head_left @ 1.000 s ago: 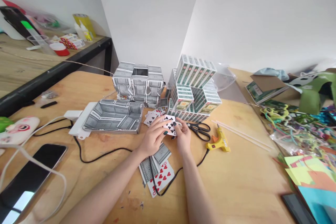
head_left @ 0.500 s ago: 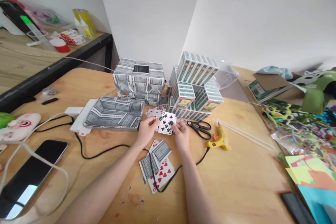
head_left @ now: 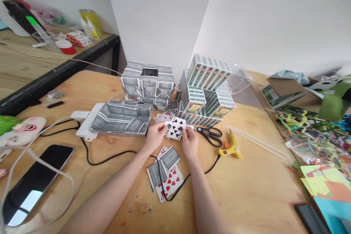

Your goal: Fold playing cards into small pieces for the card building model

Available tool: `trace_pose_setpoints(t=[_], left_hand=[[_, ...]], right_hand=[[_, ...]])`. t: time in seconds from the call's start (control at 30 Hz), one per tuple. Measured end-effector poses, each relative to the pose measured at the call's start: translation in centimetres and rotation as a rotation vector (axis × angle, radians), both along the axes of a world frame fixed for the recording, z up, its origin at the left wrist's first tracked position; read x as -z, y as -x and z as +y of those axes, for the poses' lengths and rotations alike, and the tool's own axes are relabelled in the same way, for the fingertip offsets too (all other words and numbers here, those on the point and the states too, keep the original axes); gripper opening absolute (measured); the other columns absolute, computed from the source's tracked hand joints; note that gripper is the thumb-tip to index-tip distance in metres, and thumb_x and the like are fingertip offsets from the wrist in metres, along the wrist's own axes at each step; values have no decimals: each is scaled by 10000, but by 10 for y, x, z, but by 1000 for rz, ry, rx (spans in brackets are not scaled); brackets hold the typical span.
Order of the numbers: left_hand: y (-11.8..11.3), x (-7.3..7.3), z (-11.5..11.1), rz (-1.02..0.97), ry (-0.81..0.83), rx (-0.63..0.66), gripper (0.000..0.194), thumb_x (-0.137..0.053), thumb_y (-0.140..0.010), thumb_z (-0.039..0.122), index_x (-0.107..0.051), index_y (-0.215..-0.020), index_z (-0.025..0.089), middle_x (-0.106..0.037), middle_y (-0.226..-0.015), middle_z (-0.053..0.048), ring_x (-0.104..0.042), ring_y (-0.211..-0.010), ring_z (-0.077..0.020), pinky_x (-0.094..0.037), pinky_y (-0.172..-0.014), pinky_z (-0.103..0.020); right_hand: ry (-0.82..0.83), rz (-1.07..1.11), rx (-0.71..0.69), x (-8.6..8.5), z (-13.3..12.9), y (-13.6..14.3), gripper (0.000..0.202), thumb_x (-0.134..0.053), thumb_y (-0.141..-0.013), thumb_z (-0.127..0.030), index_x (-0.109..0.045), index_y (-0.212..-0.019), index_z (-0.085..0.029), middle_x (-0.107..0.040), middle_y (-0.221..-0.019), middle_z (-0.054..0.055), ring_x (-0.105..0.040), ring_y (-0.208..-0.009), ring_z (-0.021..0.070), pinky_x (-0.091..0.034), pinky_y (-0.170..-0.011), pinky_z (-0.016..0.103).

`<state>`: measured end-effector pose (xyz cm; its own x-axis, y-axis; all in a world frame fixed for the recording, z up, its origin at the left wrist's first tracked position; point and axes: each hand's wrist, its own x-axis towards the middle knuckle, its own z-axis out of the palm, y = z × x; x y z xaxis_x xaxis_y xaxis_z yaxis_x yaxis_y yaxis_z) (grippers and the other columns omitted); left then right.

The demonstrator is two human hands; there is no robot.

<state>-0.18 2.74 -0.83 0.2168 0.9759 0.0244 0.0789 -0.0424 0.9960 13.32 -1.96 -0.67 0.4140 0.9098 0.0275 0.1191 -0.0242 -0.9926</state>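
Between both hands is a small group of playing cards, the seven of clubs [head_left: 175, 128] facing up on top. My left hand [head_left: 155, 136] pinches the left edge, its thumb on the card face. My right hand [head_left: 189, 140] grips the right edge in the same way. Beyond the fingers lie red-suited cards [head_left: 161, 117], partly covered. Below the hands, a loose pile has face-down cards [head_left: 170, 156] and a heart card [head_left: 170, 184], crossed by a black cord. Left of the hands sits an open tray [head_left: 123, 119] made of playing cards.
A hollow block built of cards [head_left: 148, 84] stands behind the tray, beside stacked card boxes [head_left: 204, 95]. Black scissors [head_left: 210, 135], a yellow glue gun [head_left: 230, 146] and clear glue sticks [head_left: 257, 142] lie right. A phone [head_left: 35, 182] and white cable lie left.
The held cards have tilted slightly clockwise, with the fingers shifting a little along their edges. The whole view has drifted slightly, and the surrounding things stay put.
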Motion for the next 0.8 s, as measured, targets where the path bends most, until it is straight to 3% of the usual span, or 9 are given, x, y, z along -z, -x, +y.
trace_pose_setpoints(t=[0.13,0.37,0.8], left_hand=[[0,-1,1,-18,26,25,246,-560,-726,260,-678,-905,138,-700,-856,-33,-625,-779,-182,-496,-698,-282],[2,-6,2,-11,40,82,237,-543,-738,253,-687,-888,141,-707,-838,-27,-630,-813,-193,-501,-742,-306],[4,-5,3,38,25,100,287,-521,-740,213,-678,-972,150,-706,-898,-13,-626,-830,-190,-494,-738,-290]], right_hand=[[13,-18,-13,1,0,-2,278,-505,-789,-420,-600,-807,-159,-635,-741,36,-537,-660,157,-412,-622,263],[57,-44,29,2,-1,-2,312,-500,-789,-453,-570,-705,-161,-573,-611,-1,-476,-556,128,-366,-544,238],[69,-36,13,11,1,-4,322,-522,-770,-477,-578,-759,-160,-634,-674,28,-537,-589,143,-401,-548,237]])
